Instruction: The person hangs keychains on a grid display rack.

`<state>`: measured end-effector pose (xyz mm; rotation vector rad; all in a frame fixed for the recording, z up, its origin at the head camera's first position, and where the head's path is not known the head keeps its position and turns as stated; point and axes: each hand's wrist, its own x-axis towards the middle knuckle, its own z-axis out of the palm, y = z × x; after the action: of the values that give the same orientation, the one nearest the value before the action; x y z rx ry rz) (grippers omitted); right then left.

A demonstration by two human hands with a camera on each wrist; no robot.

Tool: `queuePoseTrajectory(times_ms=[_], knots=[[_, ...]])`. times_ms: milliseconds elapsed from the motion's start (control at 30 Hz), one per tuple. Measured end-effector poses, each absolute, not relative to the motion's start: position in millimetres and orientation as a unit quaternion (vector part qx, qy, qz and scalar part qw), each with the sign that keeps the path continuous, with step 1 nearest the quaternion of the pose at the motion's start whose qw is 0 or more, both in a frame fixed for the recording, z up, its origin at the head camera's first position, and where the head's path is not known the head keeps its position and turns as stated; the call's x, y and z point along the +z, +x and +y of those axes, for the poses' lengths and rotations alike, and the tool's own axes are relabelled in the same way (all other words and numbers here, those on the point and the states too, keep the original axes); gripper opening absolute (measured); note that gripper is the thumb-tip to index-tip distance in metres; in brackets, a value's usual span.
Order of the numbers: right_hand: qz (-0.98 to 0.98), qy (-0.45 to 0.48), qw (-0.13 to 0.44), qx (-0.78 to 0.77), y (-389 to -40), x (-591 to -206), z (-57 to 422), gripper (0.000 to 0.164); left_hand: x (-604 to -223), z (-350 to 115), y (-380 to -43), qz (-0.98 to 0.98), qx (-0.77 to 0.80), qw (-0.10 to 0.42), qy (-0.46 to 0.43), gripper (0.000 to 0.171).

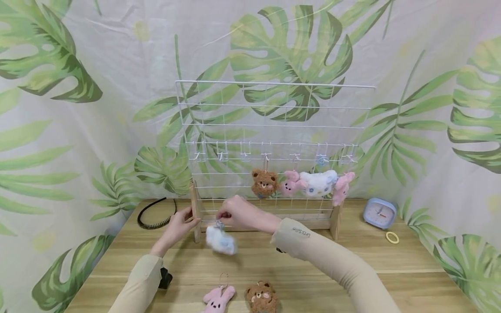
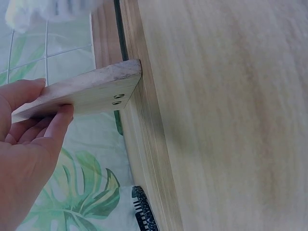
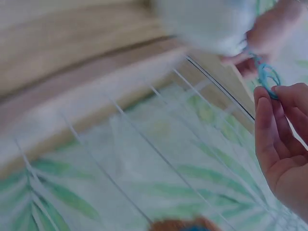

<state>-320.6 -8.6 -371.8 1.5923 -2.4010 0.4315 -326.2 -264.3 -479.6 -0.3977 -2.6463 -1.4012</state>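
My right hand [image 1: 242,214] pinches the blue ring [image 3: 269,79] of a white and pale blue plush keychain [image 1: 220,240]. The plush dangles tilted and blurred above the table, before the lower left of a white wire grid rack [image 1: 274,107]. On the rack's left wooden leg [image 2: 91,89], my left hand [image 1: 178,228] has its thumb on one side and fingers on the other. From the rack's hooks [image 1: 221,156] hang a brown bear plush [image 1: 265,184], a pink plush [image 1: 289,186], a white plush [image 1: 318,184] and another pink plush [image 1: 342,191].
Close to me on the wooden table [image 1: 313,282] lie a pink rabbit plush [image 1: 218,300] and a brown bear plush [image 1: 262,299]. A black headband [image 1: 156,225] is at the back left. A blue clock [image 1: 379,213] and yellow ring [image 1: 392,237] sit to the right.
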Motion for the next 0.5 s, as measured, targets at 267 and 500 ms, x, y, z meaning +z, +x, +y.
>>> queuePoseTrajectory(times_ms=[267, 500], knots=[[-0.809, 0.535, 0.175, 0.168, -314.1, -318.7, 16.2, 0.012, -481.9, -264.6, -326.8, -0.876, -0.459, 0.068, -0.132, 0.049], [-0.803, 0.522, 0.203, 0.202, -308.9, -274.3, 36.3, 0.010, -480.2, -263.8, -326.8, -0.874, -0.461, 0.071, -0.136, 0.046]])
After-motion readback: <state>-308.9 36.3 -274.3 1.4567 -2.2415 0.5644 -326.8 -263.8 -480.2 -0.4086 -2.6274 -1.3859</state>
